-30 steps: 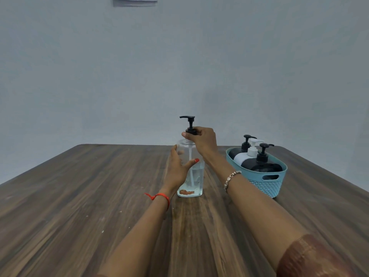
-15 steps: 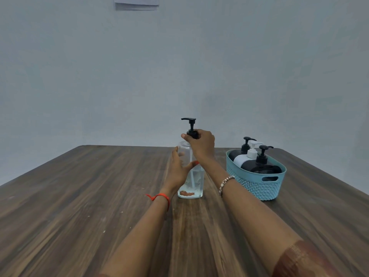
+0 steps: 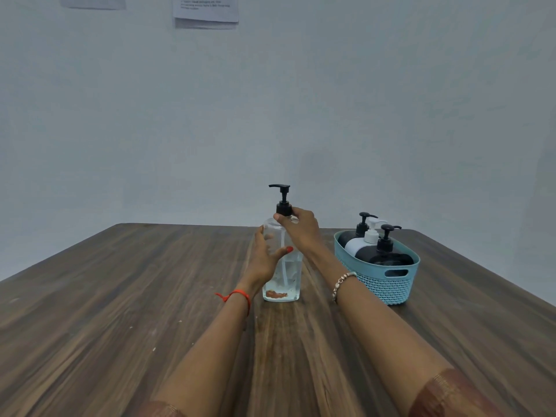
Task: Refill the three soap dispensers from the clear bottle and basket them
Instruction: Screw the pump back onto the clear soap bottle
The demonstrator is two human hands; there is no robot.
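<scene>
Clear bottle (image 3: 282,278) upright on counter (image 3: 120,296), liquid low. My left hand (image 3: 264,260) cups its body; right hand (image 3: 301,227) pinches the pump collar (image 3: 283,209). Three dispensers (image 3: 373,245) stand in the basket (image 3: 382,284) nearby. Collar twist judged: opening or closing, undetermined.

1. I read the clear bottle (image 3: 281,266) as colourless, its pump (image 3: 283,206) black, a rust-brown patch (image 3: 276,294) at its base.
2. The basket (image 3: 388,285), right, is pale teal with a lattice weave.
3. Inside: near dispenser (image 3: 391,259) black, far dispenser (image 3: 348,236) black, middle dispenser (image 3: 356,245) white.
4. The table (image 3: 120,296) is dark brown, streaked grain.
5. Left wrist thread (image 3: 237,294) red.
</scene>
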